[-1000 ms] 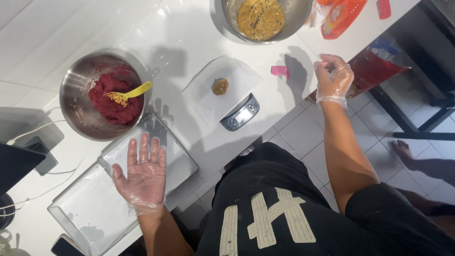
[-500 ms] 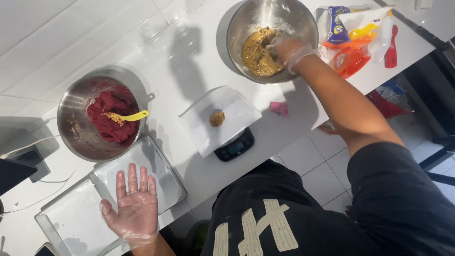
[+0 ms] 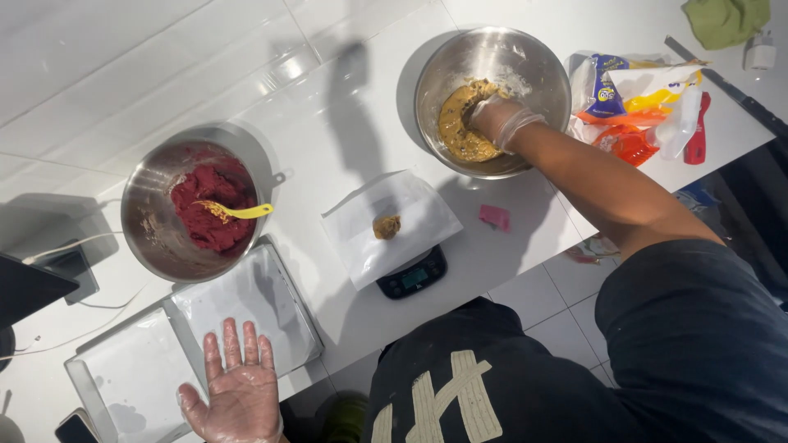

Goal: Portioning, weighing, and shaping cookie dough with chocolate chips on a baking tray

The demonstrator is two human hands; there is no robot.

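My right hand (image 3: pixel 501 119), in a clear glove, reaches into a steel bowl (image 3: pixel 542 74) and grips the tan dough (image 3: pixel 455 131) inside it. My left hand (image 3: pixel 240 394), also gloved, rests flat with fingers spread on the near edge of a paper-lined tray (image 3: pixel 246 299). A small lump of tan dough (image 3: pixel 387 226) lies on white paper (image 3: pixel 419 217) laid over a black kitchen scale (image 3: pixel 413 277). A second steel bowl (image 3: pixel 152 221) at the left holds red dough (image 3: pixel 209 213) with a yellow spatula (image 3: pixel 238 212) in it.
Packets and an orange-red tool (image 3: pixel 636 107) lie right of the tan-dough bowl. A small pink piece (image 3: pixel 494 216) sits by the scale. A green cloth (image 3: pixel 726 20) is at the far right corner. A phone (image 3: pixel 75 427) and cables lie at the left.
My right hand swung from beyond the counter's right edge to the far bowl and sank into the tan dough. My left hand stayed flat on the tray.
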